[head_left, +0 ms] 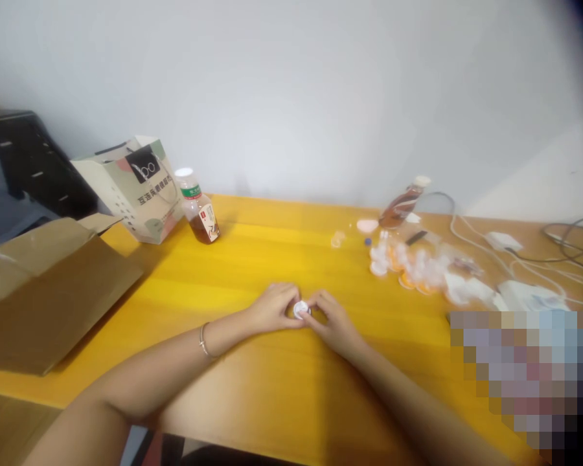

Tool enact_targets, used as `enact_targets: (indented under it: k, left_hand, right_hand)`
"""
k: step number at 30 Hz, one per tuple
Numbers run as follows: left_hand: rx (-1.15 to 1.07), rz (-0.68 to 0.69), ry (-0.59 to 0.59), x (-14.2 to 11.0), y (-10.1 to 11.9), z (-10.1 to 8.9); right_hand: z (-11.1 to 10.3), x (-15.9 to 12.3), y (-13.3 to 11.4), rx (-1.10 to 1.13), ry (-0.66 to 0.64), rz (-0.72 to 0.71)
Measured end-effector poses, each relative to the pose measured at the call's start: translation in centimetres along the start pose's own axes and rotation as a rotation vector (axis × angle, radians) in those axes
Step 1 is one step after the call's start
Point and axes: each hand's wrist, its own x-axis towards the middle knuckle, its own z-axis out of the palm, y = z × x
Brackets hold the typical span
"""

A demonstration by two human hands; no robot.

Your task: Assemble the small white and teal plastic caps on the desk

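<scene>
Pinching one small round white piece (pixel 301 310) with both sets of fingers here, out in front of us and just above or on the table (pixel 252 395), can't tell which. Our left hand (pixel 276 307) curls thumb and finger around its near side, and our right hand (pixel 334 322) grips from the other side with the thumb across the face. Two hands on something that tiny is probably for steadiness, tbh. What's printed on it is too blurry to read.

Beyond our right hand there's a cluster of white and orange pieces (pixel 408 268), likely put there so it's within easy reach, with a dark-drink bottle (pixel 401 207) behind it. Past our left hand, a paper bag (pixel 160 188) and another bottle (pixel 205 223) stand near the wall, and a cardboard box (pixel 63 298) sits left of our forearm, out of the fingers' way, we'd guess
</scene>
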Motion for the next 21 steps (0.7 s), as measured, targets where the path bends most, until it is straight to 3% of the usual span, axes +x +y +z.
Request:
enact_targets:
  k: [8,13,17,21]
  left_hand:
    - [-0.067,-0.040,0.036,-1.6,0.6,-0.1]
    - [-0.087,-0.054,0.082,-1.9,0.5,0.5]
    - [-0.057,-0.044,0.099,-2.2,0.7,0.8]
    - [0.002,-0.013,0.102,-2.1,0.7,0.9]
  right_hand:
    - [-0.1,0.1,0.1,0.116,-0.042,-0.004]
    - [0.2,0.0,-0.4,0.199,-0.062,0.094]
    - [0.7,-0.6,-0.9,0.219,0.001,0.190]
    - [1.0,-0.7,-1.1,0.241,0.022,0.198]
